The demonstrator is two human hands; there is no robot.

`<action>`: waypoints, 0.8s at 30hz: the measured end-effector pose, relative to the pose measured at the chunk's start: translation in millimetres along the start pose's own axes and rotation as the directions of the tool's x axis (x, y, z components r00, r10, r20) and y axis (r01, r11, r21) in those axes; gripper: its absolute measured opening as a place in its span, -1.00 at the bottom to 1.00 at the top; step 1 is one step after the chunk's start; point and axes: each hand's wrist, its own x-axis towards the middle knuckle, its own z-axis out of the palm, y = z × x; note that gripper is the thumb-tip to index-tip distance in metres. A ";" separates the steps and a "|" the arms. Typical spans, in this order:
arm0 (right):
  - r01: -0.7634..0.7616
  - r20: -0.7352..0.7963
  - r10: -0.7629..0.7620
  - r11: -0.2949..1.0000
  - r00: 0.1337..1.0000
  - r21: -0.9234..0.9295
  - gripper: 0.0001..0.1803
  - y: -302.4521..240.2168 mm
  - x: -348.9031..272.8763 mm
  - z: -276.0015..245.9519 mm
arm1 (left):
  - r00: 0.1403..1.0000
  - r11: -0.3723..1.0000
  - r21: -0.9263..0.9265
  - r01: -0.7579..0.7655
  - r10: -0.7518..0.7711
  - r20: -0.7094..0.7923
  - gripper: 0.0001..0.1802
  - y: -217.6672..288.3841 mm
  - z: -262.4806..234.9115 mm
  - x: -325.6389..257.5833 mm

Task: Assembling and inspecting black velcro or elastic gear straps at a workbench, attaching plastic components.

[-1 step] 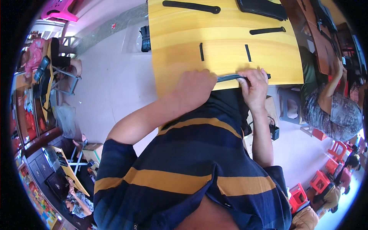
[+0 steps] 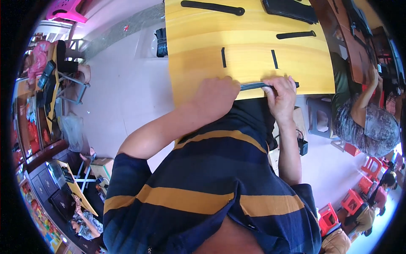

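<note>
Gripping the strip (image 2: 253,86) in a curled left hand (image 2: 218,95), pinching with a nearly closed right hand (image 2: 281,92), ideally holding it straight.

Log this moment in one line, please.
left hand: closed on dark strap | right hand: pinching same strap | strap: at near edge of yellow tabletop | beyond: two short black strips

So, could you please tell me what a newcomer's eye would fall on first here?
Probably the yellow tabletop, top centre, and at its near edge the left hand and right hand holding a dark strip. The pink plastic seat, upper left, would likely catch the eye next.
</note>
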 end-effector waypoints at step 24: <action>0.064 0.000 -0.064 0.998 0.998 -0.015 -0.86 0.7 1.3 2.6 | 0.998 0.990 -0.124 -0.061 0.063 0.016 -0.50 -30.7 -10.4 4.4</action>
